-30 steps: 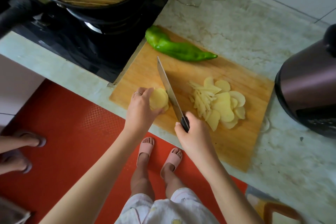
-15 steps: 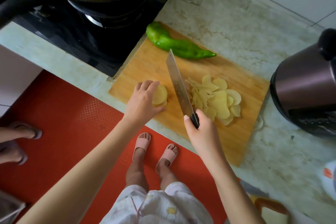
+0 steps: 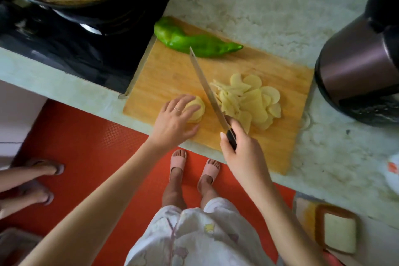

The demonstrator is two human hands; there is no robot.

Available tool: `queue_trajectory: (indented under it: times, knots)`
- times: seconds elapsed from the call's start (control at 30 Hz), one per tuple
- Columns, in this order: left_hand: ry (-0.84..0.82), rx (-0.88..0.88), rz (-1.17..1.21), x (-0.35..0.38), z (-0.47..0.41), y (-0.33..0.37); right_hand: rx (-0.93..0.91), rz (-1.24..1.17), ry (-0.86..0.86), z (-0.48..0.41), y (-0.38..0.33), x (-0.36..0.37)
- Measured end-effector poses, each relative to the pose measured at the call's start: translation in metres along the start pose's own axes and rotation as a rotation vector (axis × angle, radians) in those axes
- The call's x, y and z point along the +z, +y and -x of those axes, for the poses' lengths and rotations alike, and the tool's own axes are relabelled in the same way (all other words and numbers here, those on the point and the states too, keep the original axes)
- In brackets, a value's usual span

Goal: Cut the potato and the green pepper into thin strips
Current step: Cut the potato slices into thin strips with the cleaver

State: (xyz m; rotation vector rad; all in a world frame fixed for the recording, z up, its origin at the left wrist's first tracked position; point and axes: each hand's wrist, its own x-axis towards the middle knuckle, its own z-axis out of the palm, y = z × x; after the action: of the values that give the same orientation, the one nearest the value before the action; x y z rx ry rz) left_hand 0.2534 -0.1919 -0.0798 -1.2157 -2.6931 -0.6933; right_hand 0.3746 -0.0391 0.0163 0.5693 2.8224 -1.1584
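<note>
1. So the left hand is resting flat on a little stack of potato slices, not far from the front edge of the cutting board. The fingers are straight and spread, not curled round anything.
2. The right hand has the knife by its black handle, wrapped tight around it. The blade runs diagonally away from the person, right through the gap between the stack and the bigger pile.
3. That pile is round slices with some thin strips mixed in, just right of the blade, on the right-middle of the board.
4. The green pepper is whole and lies along the far edge, with its thick end poking over the far left corner toward the stove. The knife tip overlaps its near side, but I can't tell if they actually touch.
5. Free room: bare wood on the left half between pepper and stack, plus the near right corner.
6. Edges: the board's left side sits right beside the stove, its front edge is close to the front of the desk, and its right edge is near the dark round cooker.
</note>
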Motion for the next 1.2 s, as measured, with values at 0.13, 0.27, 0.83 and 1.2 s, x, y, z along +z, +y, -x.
queue_trajectory:
  times: [0.13,0.27,0.83,1.2]
  knots:
    - [0.062,0.159,0.017,0.008,0.001,-0.011,0.060,0.038,0.030,-0.001,-0.008,0.012]
    - [0.066,0.202,0.046,0.014,0.004,-0.020,0.078,0.103,0.043,0.003,-0.010,0.023]
    - [0.100,0.231,0.031,0.017,-0.005,-0.023,0.116,0.252,0.001,-0.001,-0.021,0.021]
    - [0.121,0.236,0.044,0.013,-0.009,-0.023,0.089,0.478,-0.053,-0.005,-0.020,0.018]
